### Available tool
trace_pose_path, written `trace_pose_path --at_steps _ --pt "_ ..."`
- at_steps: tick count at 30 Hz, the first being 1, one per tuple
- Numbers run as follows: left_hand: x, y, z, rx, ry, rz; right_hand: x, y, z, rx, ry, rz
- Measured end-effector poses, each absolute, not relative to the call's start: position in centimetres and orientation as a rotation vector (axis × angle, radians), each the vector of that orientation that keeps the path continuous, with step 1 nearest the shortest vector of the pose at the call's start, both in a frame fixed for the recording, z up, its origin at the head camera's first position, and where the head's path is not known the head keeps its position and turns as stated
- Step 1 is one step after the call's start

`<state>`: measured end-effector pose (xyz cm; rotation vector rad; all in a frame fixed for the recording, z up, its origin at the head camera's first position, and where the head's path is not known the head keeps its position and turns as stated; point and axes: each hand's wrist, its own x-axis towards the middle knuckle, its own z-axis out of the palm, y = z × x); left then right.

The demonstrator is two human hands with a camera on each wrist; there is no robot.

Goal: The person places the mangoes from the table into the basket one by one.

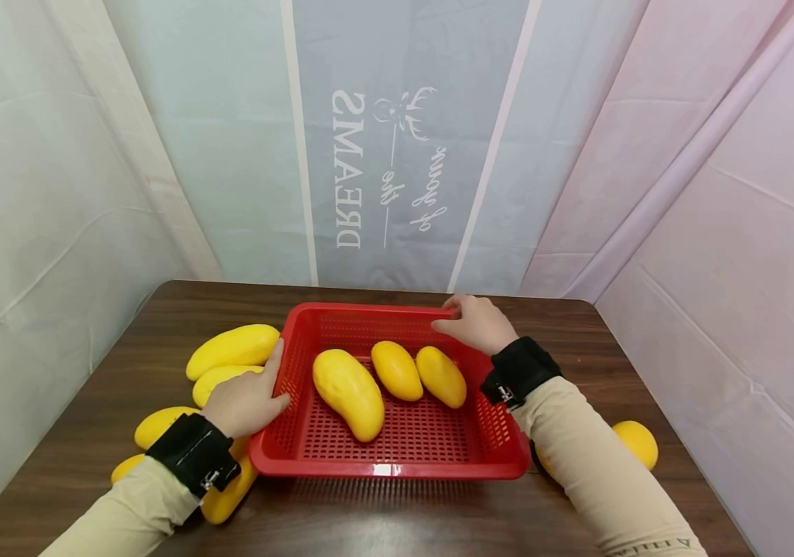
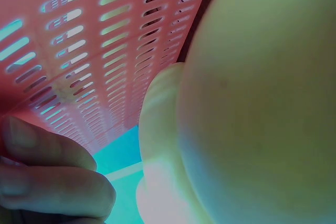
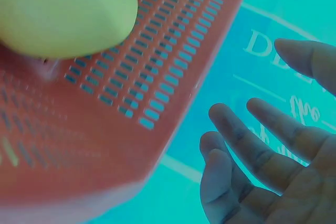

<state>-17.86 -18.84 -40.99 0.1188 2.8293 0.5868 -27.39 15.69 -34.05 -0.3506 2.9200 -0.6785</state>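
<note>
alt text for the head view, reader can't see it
A person's left hand grips the left rim of a red perforated basket holding three yellow mangoes; the right hand is at its far rim. More yellow fruit lies either side on the wooden table.

Both forearms (image 1: 595, 468) are slanting inward; the left hand (image 1: 247, 401) is gripping, the right hand (image 1: 478, 325) holding its fingers loosely bent.

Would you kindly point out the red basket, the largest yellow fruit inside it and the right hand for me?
Red basket (image 1: 432, 469): head view, on its near rim.
Largest yellow fruit (image 1: 350, 393): head view, on the middle of its body.
Right hand (image 1: 480, 323): head view, on the back of the hand.
</note>
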Motion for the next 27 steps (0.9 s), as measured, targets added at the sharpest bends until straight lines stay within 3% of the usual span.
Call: trace_pose_path --at_steps 27 --pt "-18.0 -18.9 -41.2 0.100 2.818 0.590 -27.7 23.9 -34.8 -0.167 2.911 -0.781"
